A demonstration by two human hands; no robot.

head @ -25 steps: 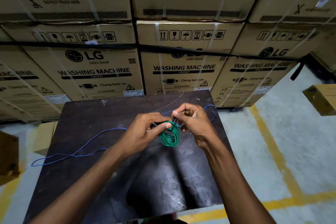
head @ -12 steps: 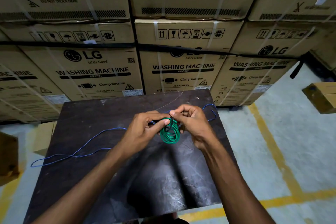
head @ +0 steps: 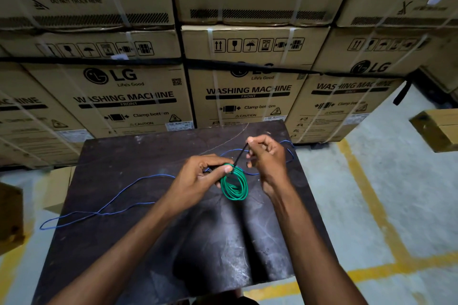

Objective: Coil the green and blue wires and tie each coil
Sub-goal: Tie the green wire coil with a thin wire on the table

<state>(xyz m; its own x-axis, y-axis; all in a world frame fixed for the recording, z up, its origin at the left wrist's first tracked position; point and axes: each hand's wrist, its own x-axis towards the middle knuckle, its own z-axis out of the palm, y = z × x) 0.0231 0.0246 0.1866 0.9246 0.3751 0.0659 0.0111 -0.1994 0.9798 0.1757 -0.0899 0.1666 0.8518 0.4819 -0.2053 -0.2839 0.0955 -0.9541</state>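
Tying the green coil above the tabletop

Reaching in from the near edge, 2 bare forearms meet over the dark tabletop (head: 124,242). The left hand (head: 198,178) has its grip closed on the top of the green wire coil (head: 234,187), thumb pressed on the bundle, which hangs just above the surface. The right hand (head: 269,158) pinches a thin black tie (head: 240,156) running up from the coil. The blue wire (head: 119,195) lies loose across the tabletop behind. Stacked cartons (head: 128,96) stand beyond
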